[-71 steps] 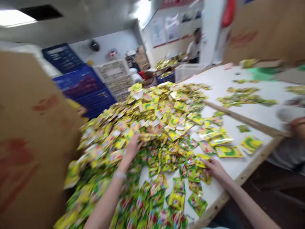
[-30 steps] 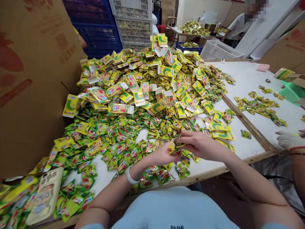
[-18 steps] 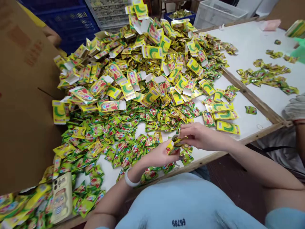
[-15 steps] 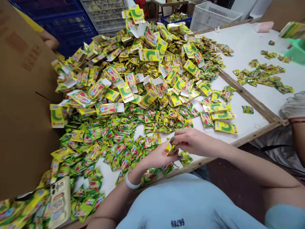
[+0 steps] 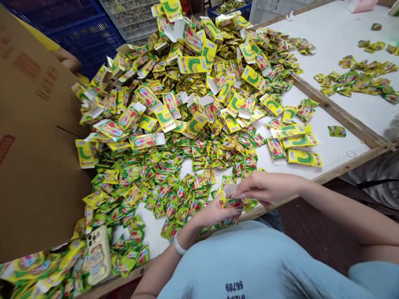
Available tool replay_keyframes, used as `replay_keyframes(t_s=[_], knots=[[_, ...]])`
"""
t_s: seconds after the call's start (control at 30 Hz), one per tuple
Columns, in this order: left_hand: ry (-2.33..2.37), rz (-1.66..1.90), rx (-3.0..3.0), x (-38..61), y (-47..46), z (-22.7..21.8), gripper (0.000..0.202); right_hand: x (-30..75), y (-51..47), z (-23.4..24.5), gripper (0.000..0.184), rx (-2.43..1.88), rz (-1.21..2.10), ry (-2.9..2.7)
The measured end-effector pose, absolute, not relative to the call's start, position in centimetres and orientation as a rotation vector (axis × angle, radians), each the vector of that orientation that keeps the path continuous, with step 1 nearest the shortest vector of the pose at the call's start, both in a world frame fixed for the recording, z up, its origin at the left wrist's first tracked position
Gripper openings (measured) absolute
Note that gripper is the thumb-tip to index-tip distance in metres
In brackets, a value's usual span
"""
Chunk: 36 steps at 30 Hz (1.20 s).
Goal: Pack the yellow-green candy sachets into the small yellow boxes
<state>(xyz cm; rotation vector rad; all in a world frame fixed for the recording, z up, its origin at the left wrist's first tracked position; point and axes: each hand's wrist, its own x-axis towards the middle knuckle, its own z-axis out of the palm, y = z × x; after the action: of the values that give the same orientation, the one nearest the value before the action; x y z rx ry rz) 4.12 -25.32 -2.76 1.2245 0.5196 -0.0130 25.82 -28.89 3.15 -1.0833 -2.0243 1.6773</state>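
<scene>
My left hand (image 5: 215,214) is wrapped round a small yellow and green cardboard box (image 5: 222,201), held near the table's front edge. The box's top is open, with a pale flap (image 5: 230,190) standing up. My right hand (image 5: 264,187) has its fingers closed at that open end, touching the flap; whether a packet is also between them is hidden. Around both hands lie many small green candy packets (image 5: 181,193). Beyond them rises a heap of open yellow boxes (image 5: 193,64) mixed with yellow packets.
A large brown carton (image 5: 37,137) stands at left. A phone in a cream case (image 5: 99,257) lies at front left. Several yellow boxes (image 5: 304,158) lie right of my hands, beside a wooden divider strip (image 5: 339,112). Another person's arm (image 5: 67,58) shows behind the carton.
The box in my left hand has turned, and its open end with the raised flap now shows. My right fingers remain at its top. The view has shifted slightly.
</scene>
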Motion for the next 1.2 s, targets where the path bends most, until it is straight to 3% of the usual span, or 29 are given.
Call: replay_keyframes(t_s=[0.1,0.2,0.27,0.4,0.5,0.7,0.87,0.97,1.07,1.2], knots=[[0.533,0.011,1.207,4.2,-26.1,-3.2,0.058,25.8,-29.9,1.6,0.035,-1.128,1.797,-1.83],[0.512,0.036,1.335,5.1,-25.8,-2.8,0.092,26.6,-31.5,0.1,0.034,-1.26,1.5,-1.72],[0.491,0.101,1.536,6.1,-24.3,-2.4,0.101,28.7,-32.6,0.0,0.037,-1.449,1.187,-1.69],[0.836,0.506,2.152,8.6,-18.7,-3.1,0.062,34.7,-32.7,0.6,0.031,-2.189,0.168,-1.464],[1.176,0.492,2.453,10.5,-15.4,-4.8,0.058,35.6,-29.2,-0.4,0.031,-2.45,-0.285,-1.348],[1.306,0.226,2.672,7.8,-15.3,-6.7,0.049,28.6,-20.1,-6.0,0.028,-2.087,0.171,-1.815],[1.46,0.35,2.587,2.2,-16.3,-6.3,0.049,27.2,-20.2,-8.0,0.012,-2.001,0.25,-1.868],[1.456,0.514,2.645,1.5,-16.4,-6.1,0.043,28.2,-21.6,-7.9,0.012,-1.948,0.26,-1.803],[1.441,0.336,2.701,2.4,-15.9,-6.1,0.041,28.6,-23.4,-7.4,0.017,-1.808,0.355,-1.583],[1.378,0.188,2.65,3.4,-14.9,-6.4,0.034,28.0,-25.8,-6.5,0.03,-1.546,0.775,-1.131]])
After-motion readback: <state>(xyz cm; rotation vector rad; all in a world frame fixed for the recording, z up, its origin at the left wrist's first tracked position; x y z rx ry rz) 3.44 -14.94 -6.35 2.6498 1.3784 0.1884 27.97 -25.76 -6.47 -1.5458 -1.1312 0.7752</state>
